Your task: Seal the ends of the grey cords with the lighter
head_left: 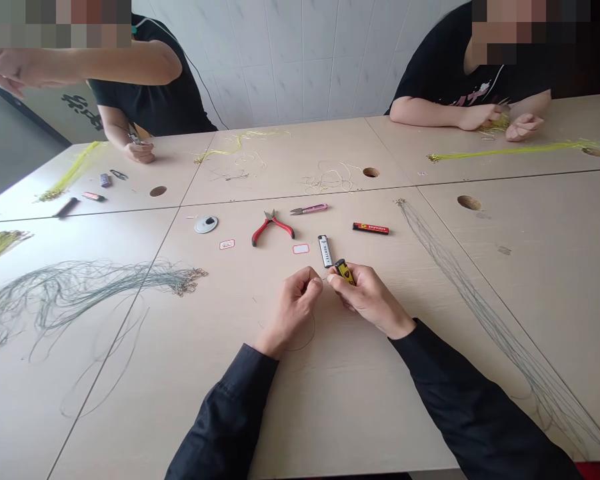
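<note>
Head view, two hands at centre of worktop (330, 400), toward its near edge. Left hand (295, 308): fingers curled shut, thumb and forefinger tips pinched on a thin cord (300, 347); cord end at the pinch is too fine to make out, rest of it loops on the worktop just below the left wrist. Right hand (367, 297): closed round a yellow-and-black lighter (344, 271), whose top sticks out above the knuckles, tilted toward the left hand; the fingertips of the two hands almost meet, small gap btwn them, with the lighter head just right of that gap. Just beyond the hands, toward the far edge: white lighter (325, 251) lying flat, its near end close to the right hand's lighter; white label (301, 249) beside it. Farther back: red-handled pliers (271, 228), pink-handled snips (309, 209), red lighter (371, 229), round white disc (206, 224). Left side of worktop: large bundle of grey cords (75, 287) w/ metal clasps at its right end, well apart from the hands. Right side: long run of grey cords (480, 300) laid from far centre to the near right corner. Far edge: two other people in black shirts, one at far left, one at far right, w/ yellow cords (510, 151) in front of the latter.
</note>
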